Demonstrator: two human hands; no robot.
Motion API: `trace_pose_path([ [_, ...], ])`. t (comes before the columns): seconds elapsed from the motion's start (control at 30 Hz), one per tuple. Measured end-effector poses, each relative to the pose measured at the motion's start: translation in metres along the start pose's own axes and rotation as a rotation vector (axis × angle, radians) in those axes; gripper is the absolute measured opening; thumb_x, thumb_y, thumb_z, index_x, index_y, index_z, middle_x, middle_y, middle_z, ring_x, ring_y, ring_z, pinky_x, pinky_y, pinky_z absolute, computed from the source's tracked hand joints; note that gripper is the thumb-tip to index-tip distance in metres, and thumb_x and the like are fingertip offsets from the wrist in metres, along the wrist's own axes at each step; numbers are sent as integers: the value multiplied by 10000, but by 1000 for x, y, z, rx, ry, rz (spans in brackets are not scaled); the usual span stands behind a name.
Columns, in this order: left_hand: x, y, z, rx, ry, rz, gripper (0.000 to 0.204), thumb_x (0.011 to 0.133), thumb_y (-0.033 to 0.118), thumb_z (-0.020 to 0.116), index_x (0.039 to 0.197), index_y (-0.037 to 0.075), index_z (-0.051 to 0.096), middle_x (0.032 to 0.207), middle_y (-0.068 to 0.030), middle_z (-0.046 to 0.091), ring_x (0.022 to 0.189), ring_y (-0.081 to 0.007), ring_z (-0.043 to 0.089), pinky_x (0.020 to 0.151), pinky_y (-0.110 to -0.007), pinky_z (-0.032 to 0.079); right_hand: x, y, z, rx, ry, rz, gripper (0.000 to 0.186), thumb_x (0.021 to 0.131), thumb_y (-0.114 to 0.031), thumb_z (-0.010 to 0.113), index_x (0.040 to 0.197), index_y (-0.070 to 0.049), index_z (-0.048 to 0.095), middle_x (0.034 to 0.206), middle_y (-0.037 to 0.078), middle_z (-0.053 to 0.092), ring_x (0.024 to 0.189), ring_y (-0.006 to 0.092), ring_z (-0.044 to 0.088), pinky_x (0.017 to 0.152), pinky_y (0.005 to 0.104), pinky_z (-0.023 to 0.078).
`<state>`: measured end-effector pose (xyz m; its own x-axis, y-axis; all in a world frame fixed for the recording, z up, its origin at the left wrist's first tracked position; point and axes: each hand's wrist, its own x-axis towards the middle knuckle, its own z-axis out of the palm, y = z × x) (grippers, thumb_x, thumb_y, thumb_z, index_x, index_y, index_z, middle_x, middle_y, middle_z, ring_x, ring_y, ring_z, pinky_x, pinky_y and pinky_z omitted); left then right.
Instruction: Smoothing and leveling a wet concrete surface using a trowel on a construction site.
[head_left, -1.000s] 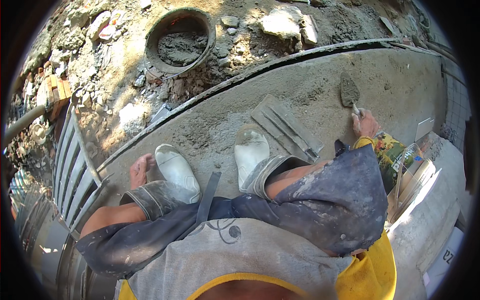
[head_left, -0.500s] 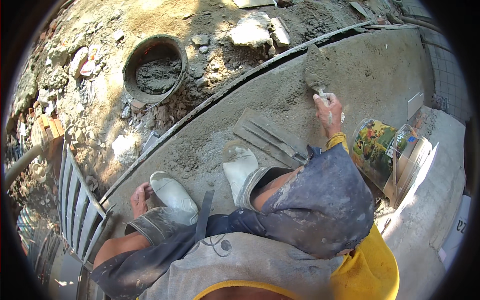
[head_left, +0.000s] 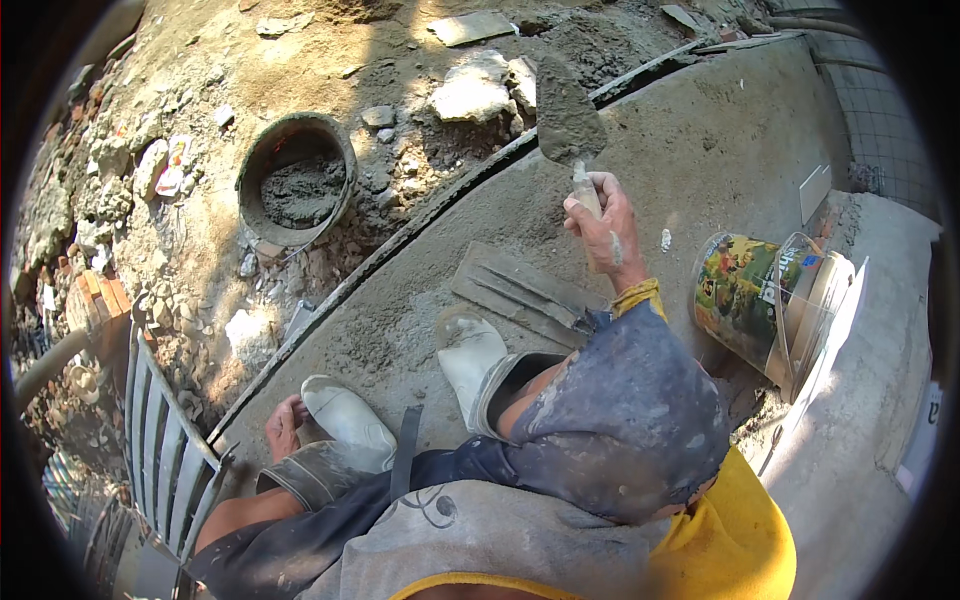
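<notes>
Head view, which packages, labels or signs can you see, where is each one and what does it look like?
Bucket: right of the right hand, on the concrete slab; round, tilted, wrapped in a green, yellow and red printed label.
White slip: farther back on the slab; small, flat, rectangular; too small to tell more.
No signs or screens.

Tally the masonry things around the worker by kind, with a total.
Trowels: 1, in the right hand, blade loaded with mortar
Mortar tubs: 1
Printed buckets: 1
White boots: 2
Total: 5
</notes>
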<state>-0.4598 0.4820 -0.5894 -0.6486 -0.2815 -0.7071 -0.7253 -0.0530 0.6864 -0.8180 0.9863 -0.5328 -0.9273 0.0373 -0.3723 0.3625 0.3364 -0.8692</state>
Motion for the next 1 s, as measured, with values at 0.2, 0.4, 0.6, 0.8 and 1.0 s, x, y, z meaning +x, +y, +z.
trace_pose_path([
  [0.2, 5, 3, 3, -39, -32, 34, 522, 1042, 434, 478, 1215, -39, 615, 1036, -97, 689, 926, -171, 643, 856, -319, 512, 0, 22, 8, -339, -116, -72, 342, 876, -320, 685, 986, -10, 590, 853, 150, 627, 722, 261, 629, 668, 362, 503],
  [0.4, 4, 2, 4, -37, -60, 24, 508, 1048, 413, 474, 1226, -44, 607, 1054, -97, 685, 933, -165, 641, 863, -314, 510, 1, 32, -5, -334, 31, -35, 397, 925, -398, 635, 1036, -16, 615, 917, 218, 653, 844, 389, 641, 754, 431, 497],
  [0.6, 6, -1, -1, -31, -37, 37, 515, 1051, 412, 465, 1225, -53, 603, 1063, -104, 684, 940, -169, 641, 870, -320, 511, -6, 31, 6, -661, 201, -355, 392, 885, -382, 694, 1037, -29, 618, 878, 149, 679, 787, 312, 682, 713, 391, 524],
  [0.8, 5, 4, 5, -62, -17, 45, 500, 1052, 397, 471, 1204, -56, 618, 1049, -105, 686, 920, -171, 643, 860, -318, 511, -14, 46, -19, -810, 254, -175, 376, 800, -262, 747, 1108, -98, 606, 1036, 157, 671, 957, 397, 644, 788, 462, 510],
  [1.0, 6, 7, 6, -32, -21, 26, 515, 1048, 420, 470, 1207, -46, 623, 1034, -96, 688, 926, -169, 639, 853, -312, 503, -6, 65, -42, -959, 282, -187, 348, 775, -233, 761, 1067, -134, 600, 1017, 112, 646, 956, 363, 641, 773, 453, 509],
])
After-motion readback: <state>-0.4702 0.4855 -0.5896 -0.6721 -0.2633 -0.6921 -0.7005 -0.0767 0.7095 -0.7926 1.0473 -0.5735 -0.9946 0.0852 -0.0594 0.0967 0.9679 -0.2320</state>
